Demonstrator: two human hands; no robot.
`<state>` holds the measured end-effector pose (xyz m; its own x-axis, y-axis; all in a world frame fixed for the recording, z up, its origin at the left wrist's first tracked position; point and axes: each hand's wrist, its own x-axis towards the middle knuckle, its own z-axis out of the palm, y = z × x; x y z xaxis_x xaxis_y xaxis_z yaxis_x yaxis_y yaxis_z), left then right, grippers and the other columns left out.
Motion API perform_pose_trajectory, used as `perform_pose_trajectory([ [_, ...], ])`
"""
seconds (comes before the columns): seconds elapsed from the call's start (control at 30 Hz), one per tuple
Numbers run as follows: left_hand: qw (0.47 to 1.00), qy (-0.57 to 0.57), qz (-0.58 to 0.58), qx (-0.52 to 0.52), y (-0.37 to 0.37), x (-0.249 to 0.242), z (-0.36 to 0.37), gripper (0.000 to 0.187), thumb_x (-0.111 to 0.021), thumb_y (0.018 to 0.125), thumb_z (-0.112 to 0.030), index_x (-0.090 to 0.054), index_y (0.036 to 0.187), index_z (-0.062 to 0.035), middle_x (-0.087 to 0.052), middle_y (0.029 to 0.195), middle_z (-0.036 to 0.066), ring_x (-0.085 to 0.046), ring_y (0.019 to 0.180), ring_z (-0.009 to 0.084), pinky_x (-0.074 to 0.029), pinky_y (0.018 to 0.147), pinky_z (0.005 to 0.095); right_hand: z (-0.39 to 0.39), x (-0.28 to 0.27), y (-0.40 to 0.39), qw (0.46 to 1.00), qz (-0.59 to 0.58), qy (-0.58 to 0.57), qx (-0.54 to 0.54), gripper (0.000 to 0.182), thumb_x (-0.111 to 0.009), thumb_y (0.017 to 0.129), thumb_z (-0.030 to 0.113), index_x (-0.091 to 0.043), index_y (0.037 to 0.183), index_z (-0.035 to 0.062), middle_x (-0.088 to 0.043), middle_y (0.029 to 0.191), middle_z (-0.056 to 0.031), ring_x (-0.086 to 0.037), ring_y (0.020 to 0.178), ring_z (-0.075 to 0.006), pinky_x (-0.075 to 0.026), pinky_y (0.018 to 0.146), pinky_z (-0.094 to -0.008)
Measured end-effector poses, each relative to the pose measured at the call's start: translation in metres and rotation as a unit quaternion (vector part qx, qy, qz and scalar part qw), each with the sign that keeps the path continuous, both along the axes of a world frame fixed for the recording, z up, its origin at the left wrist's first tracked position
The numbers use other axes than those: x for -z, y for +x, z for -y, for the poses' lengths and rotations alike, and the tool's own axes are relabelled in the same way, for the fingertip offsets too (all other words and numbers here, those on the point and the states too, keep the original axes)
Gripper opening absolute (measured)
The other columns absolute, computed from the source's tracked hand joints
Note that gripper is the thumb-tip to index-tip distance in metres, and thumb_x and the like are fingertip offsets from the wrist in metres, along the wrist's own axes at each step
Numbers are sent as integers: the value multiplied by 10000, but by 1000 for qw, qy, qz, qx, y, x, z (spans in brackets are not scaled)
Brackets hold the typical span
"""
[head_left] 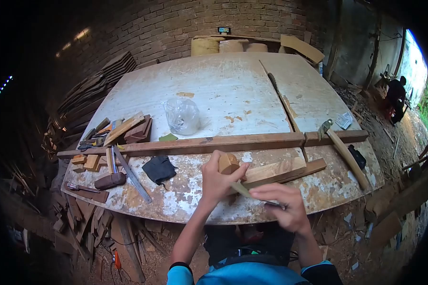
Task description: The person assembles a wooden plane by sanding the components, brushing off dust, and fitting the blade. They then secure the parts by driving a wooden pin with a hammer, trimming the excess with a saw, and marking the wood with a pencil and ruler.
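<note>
My left hand is closed around a small piece of wood with a rounded end, held above the near side of the workbench. Between finger and thumb, my right hand grips a folded greenish sheet, apparently sandpaper, reaching to the underside of that wood. Motion blurs the right fingers slightly. Just beyond the hands, a pale wooden bar rests with a darker strip beside it. Left of my left hand lies a black cloth.
A long wooden rail crosses the bench. Rightward lies a hammer; leftward are a metal ruler, a mallet and several wood blocks. Behind the rail sit a plastic bag and a green scrap. A person is far right.
</note>
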<state>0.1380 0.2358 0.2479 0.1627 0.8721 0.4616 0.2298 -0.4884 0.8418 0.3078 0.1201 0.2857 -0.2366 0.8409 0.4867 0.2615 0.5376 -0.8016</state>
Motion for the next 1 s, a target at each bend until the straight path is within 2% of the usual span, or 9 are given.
perform_pose_trajectory([
  [0.13, 996, 60, 16, 66, -7, 0, 1, 496, -791, 671, -187, -499, 1036, -22, -601, 962, 143, -615, 868, 216, -482, 747, 324, -5, 20, -9, 887, -430, -160, -54, 266, -557, 746, 6, -566, 995, -86, -624, 928, -159, -615, 805, -206, -516, 676, -330],
  [0.37, 944, 225, -178, 163, -57, -21, 23, 1042, -743, 572, -503, -315, 1374, 5, -353, 1386, 203, -279, 1320, 357, -238, 1063, 473, -18, 41, -32, 818, -497, -266, -117, 470, -622, 742, 58, -460, 1173, -39, -581, 1036, -117, -596, 890, -179, -526, 721, -302],
  [0.5, 953, 215, 9, 214, -28, 26, 39, 1061, -747, 567, -491, -284, 1390, -7, -384, 1359, 159, -330, 1277, 271, -340, 1011, 416, -19, 59, -64, 756, -494, -372, -215, 448, -610, 791, 33, -452, 1210, 27, -578, 1049, -70, -600, 903, -148, -531, 676, -277],
  [0.63, 885, 227, 181, 364, -46, 2, 41, 924, -684, 639, -471, -317, 1376, -51, -443, 1303, 171, -463, 1164, 297, -393, 990, 448, -23, 41, -89, 805, -361, -333, -333, 365, -647, 848, 143, -495, 1159, 28, -587, 936, -30, -582, 801, -82, -498, 638, -231],
  [0.7, 857, 229, 252, 387, -73, -21, 36, 857, -652, 675, -461, -334, 1370, -73, -472, 1274, 176, -530, 1108, 310, -419, 979, 464, -31, 24, -76, 977, -122, -63, -162, 327, -658, 831, 146, -526, 1101, 17, -586, 934, -53, -583, 833, -126, -493, 657, -270],
  [0.73, 765, 154, 286, 556, -83, -33, 27, 1008, -667, 674, -579, -176, 1433, -133, -289, 1452, 136, -328, 1313, 315, -235, 1105, 494, -40, 24, -71, 990, -62, 119, -38, 311, -663, 819, 146, -536, 1067, 10, -579, 953, -79, -582, 844, -165, -488, 690, -305],
  [0.8, 948, 97, 224, 205, -103, -24, 13, 903, -646, 724, -522, -272, 1406, -62, -443, 1258, 117, -462, 1089, 240, -357, 958, 400, -59, 17, -53, 938, 2, 319, 138, 411, -680, 776, 164, -510, 1109, -7, -550, 1076, -149, -569, 965, -288, -462, 838, -385],
  [0.87, 978, 164, 124, 8, -66, -42, 19, 746, -574, 833, -475, -333, 1397, -49, -518, 1029, 46, -477, 775, 109, -420, 717, 250, -80, 29, -50, 973, -36, 196, 118, 525, -689, 741, 177, -465, 1181, -1, -517, 1158, -175, -528, 1050, -313, -422, 905, -406],
  [1.0, 980, 106, -170, 20, -7, -67, 6, 584, -605, 835, -233, -414, 1355, -49, -483, 1193, 95, -484, 933, 194, -407, 859, 328, -94, 48, -48, 983, -139, -29, -117, 668, -706, 690, 168, -404, 1261, 0, -529, 1161, -207, -523, 1091, -325, -409, 945, -391],
])
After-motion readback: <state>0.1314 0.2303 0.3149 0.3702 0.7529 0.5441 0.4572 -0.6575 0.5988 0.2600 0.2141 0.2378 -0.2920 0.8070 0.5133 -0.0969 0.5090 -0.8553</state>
